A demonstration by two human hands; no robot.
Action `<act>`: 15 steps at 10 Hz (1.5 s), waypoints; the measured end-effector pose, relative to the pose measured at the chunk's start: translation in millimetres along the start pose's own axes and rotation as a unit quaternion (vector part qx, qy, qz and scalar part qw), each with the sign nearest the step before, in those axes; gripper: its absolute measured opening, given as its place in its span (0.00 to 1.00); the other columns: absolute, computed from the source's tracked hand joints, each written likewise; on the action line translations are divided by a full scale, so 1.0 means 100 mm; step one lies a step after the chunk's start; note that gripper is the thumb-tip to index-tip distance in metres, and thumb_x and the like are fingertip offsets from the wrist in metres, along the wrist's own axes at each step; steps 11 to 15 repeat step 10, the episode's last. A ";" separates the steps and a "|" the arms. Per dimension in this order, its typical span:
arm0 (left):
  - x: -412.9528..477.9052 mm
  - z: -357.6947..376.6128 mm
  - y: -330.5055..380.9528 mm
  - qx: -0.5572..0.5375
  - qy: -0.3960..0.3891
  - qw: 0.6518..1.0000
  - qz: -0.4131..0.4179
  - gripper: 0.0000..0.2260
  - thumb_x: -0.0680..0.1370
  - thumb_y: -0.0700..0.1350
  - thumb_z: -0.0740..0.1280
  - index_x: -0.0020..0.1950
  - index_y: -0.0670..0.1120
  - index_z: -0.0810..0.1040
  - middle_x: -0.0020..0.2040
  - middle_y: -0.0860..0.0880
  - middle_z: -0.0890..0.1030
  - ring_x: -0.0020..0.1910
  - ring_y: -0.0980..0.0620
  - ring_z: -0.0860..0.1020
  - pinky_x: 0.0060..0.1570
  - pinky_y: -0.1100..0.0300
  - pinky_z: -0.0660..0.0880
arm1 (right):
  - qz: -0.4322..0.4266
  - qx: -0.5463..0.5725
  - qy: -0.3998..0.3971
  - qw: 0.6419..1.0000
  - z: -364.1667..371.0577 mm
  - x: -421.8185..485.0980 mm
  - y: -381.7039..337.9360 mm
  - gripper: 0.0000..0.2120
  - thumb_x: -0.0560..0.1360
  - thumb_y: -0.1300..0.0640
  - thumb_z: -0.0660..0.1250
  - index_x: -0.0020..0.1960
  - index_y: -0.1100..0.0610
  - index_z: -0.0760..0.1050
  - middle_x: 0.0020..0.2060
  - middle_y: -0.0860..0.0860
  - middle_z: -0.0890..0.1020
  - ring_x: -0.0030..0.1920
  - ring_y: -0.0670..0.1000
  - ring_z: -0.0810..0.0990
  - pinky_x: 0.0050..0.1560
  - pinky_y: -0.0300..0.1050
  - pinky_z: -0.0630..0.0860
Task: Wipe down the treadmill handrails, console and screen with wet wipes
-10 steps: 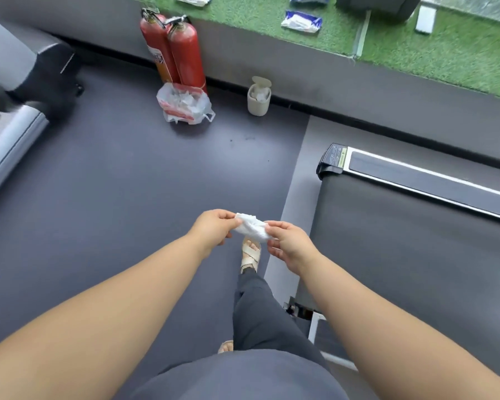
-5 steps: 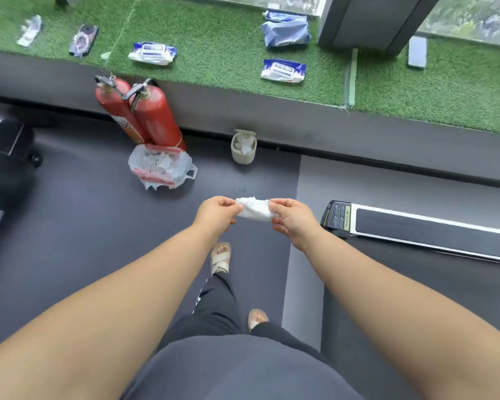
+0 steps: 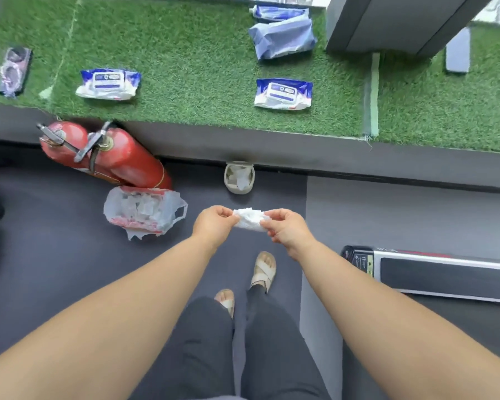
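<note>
White crumpled wet wipe (image 3: 250,219), pinched at both ends between my left hand (image 3: 214,223) and right hand (image 3: 286,229). Likely spent: I should drop it squarely into the translucent plastic bag (image 3: 145,210) at ten o'clock.

Bright, even daylight, strongest at the blown-out strip far beyond the right grip (image 3: 286,229). Shadows soft, with a faint one under the plastic bag (image 3: 142,210) left of the left grip (image 3: 214,225). Between the grips the wipe (image 3: 250,219) is near-overexposed. Slight motion blur throughout. Wide-angle bowing: the ledge (image 3: 272,151) curves and the forearms balloon at the lower corners.
</note>
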State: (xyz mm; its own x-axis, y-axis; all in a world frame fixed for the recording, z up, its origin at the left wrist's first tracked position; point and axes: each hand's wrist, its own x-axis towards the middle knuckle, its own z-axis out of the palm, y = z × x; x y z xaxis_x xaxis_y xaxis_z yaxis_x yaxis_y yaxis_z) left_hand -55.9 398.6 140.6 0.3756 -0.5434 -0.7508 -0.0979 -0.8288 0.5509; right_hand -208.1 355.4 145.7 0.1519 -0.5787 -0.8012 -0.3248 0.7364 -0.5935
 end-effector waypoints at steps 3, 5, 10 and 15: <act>2.27 0.58 -0.37 0.027 0.055 0.997 -0.050 0.03 0.77 0.46 0.66 0.45 0.50 0.72 0.43 0.50 0.78 0.41 0.51 0.76 0.36 0.60 0.69 | 0.029 -0.023 0.073 0.997 0.38 2.43 0.35 0.05 0.75 0.64 0.66 0.45 0.56 0.72 0.39 0.51 0.79 0.38 0.50 0.80 0.47 0.44 0.79; 3.68 0.85 -0.70 0.046 0.072 0.996 -0.004 0.08 0.78 0.42 0.60 0.54 0.49 0.75 0.54 0.49 0.79 0.41 0.52 0.74 0.31 0.63 0.68 | -0.010 -0.078 0.068 0.995 0.69 3.78 0.75 0.14 0.78 0.62 0.60 0.63 0.54 0.74 0.52 0.50 0.80 0.45 0.48 0.79 0.38 0.33 0.73; 4.64 0.96 -0.97 0.417 -0.160 0.884 0.135 0.24 0.81 0.45 0.54 0.77 0.47 0.55 0.78 0.49 0.53 0.75 0.45 0.55 0.70 0.54 0.59 | -0.118 -0.664 -0.029 0.738 0.80 4.71 0.98 0.30 0.79 0.56 0.59 0.77 0.52 0.50 0.77 0.51 0.52 0.71 0.58 0.57 0.66 0.50 0.60; 4.64 0.96 -0.97 0.417 -0.160 0.884 0.135 0.24 0.81 0.45 0.54 0.77 0.47 0.55 0.78 0.49 0.53 0.75 0.45 0.55 0.70 0.54 0.59 | -0.118 -0.664 -0.029 0.738 0.80 4.71 0.98 0.30 0.79 0.56 0.59 0.77 0.52 0.50 0.77 0.51 0.52 0.71 0.58 0.57 0.66 0.50 0.60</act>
